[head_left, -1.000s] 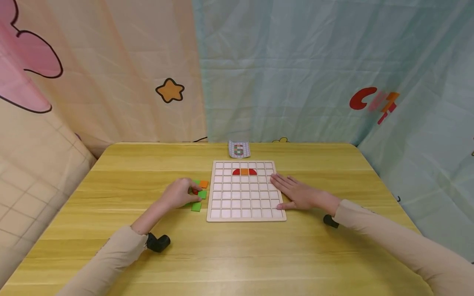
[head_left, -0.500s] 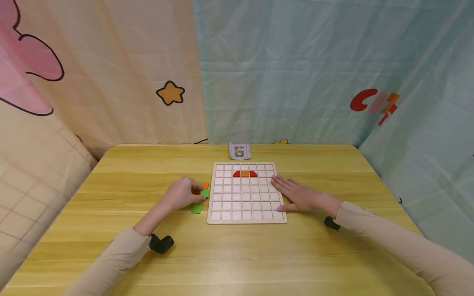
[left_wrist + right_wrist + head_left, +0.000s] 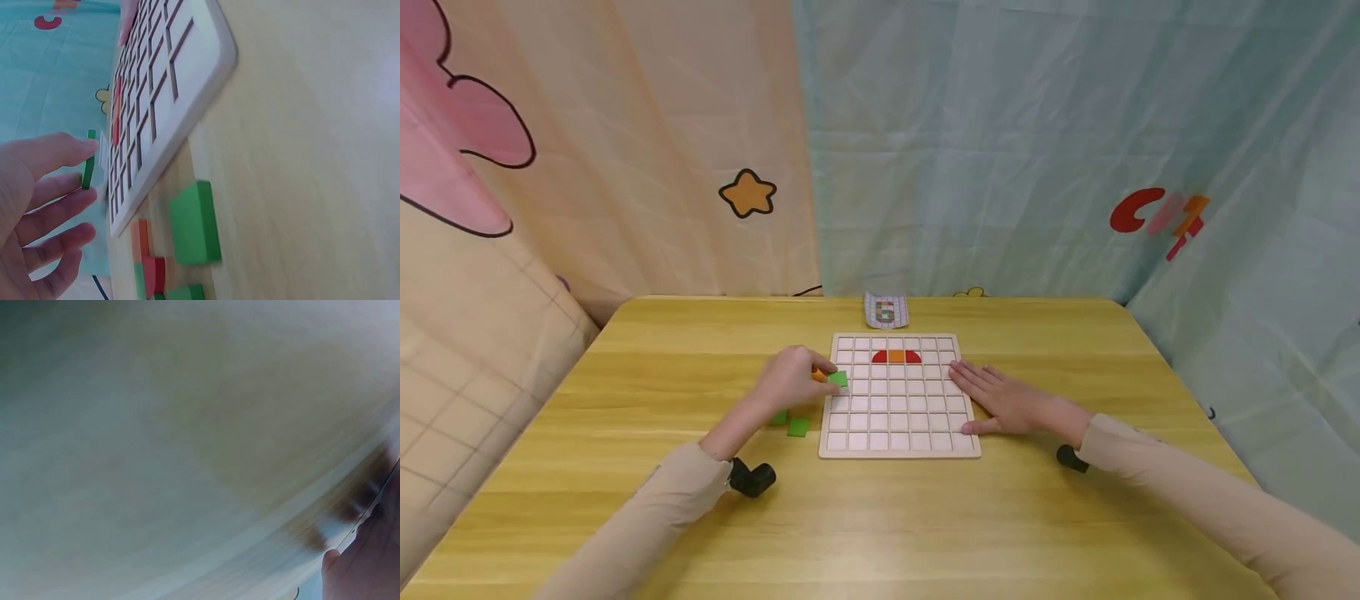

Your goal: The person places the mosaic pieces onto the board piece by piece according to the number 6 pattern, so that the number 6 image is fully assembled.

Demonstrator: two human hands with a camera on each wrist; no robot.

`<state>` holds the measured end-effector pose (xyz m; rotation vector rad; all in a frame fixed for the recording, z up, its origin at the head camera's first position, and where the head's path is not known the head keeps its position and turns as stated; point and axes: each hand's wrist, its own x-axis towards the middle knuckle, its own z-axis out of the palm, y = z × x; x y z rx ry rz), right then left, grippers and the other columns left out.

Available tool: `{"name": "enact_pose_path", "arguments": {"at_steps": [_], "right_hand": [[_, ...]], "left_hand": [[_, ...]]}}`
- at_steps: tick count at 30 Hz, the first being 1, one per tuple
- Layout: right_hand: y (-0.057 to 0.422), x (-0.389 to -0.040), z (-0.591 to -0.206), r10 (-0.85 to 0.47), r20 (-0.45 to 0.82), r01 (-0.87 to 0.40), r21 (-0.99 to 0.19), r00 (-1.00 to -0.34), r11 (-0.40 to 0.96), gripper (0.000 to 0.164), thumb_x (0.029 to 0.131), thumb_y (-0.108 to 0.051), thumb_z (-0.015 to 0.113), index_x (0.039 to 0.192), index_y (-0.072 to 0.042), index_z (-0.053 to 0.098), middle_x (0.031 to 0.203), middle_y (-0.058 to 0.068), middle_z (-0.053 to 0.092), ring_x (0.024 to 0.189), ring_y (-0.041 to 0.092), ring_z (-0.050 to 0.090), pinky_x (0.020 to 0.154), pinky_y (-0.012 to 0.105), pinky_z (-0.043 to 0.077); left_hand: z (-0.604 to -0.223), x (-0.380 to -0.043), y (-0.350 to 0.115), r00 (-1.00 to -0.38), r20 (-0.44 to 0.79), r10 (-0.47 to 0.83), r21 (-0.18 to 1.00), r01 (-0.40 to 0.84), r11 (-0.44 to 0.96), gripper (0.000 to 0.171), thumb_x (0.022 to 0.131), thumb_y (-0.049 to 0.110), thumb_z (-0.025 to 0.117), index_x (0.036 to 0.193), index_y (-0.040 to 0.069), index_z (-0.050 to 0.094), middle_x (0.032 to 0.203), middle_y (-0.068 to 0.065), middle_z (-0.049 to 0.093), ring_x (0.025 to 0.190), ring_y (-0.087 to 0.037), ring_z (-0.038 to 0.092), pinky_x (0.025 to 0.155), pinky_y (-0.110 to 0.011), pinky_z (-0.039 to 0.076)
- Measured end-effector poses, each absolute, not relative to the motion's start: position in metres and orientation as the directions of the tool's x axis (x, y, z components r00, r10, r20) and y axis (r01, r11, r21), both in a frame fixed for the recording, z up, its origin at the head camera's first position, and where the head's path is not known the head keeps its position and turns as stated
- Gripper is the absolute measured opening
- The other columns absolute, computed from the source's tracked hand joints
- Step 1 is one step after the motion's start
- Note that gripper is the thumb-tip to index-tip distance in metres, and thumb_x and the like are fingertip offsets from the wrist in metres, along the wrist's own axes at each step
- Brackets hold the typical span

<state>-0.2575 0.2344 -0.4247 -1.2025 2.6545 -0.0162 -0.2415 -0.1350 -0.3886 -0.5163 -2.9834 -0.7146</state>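
Two hands, well apart: the left hand pinches a green tile over the left edge of the board; the right hand rests straight-fingered on the right edge; that tile looks light, stiff, perhaps slick, best gripped by opposite edges; farther out, red pieces flank an orange square; beyond, a printed card.

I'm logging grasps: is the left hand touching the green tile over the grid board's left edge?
Touching. The left wrist view shows the left hand pinching the green tile between its thumb and fingers.
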Motion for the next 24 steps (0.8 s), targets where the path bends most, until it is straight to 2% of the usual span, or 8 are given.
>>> {"name": "enact_pose_path", "arguments": {"at_steps": [7, 15, 24], "right_hand": [[0.234, -0.256, -0.425, -0.734, -0.206, -0.727, -0.122, -0.648, 0.676, 0.091, 0.094, -0.061, 0.043, 0.155, -0.005, 0.004, 0.163, 0.012, -0.001, 0.150, 0.029, 0.002, 0.119, 0.052, 0.012], [0.234, -0.258, -0.427, -0.734, -0.205, -0.728, -0.118, -0.648, 0.676, 0.092, 0.093, -0.061, 0.044, 0.155, -0.005, 0.005, 0.163, 0.012, -0.001, 0.150, 0.030, 0.002, 0.119, 0.052, 0.012], [0.235, -0.257, -0.425, -0.738, -0.200, -0.730, -0.124, -0.645, 0.672, 0.091, 0.093, -0.061, 0.044, 0.155, -0.004, 0.006, 0.163, 0.013, 0.000, 0.150, 0.031, 0.003, 0.118, 0.053, 0.013]], "left_hand": [[-0.386, -0.251, -0.117, -0.945, 0.092, 0.313, 0.467, 0.318, 0.825, 0.030, 0.076, 0.032, 0.079, 0.101, 0.015, 0.077, 0.083, 0.002, 0.072, 0.080, -0.014, 0.060, 0.064, -0.026, 0.044], [-0.388, -0.262, -0.104, -0.942, 0.086, 0.324, 0.480, 0.325, 0.815, 0.029, 0.076, 0.032, 0.080, 0.099, 0.015, 0.077, 0.101, -0.001, 0.074, 0.081, -0.014, 0.063, 0.064, -0.026, 0.045], [-0.398, -0.275, -0.093, -0.945, 0.055, 0.322, 0.479, 0.308, 0.822, 0.029, 0.077, 0.030, 0.079, 0.102, 0.014, 0.077, 0.099, 0.000, 0.074, 0.087, -0.013, 0.067, 0.071, -0.029, 0.050]]}}
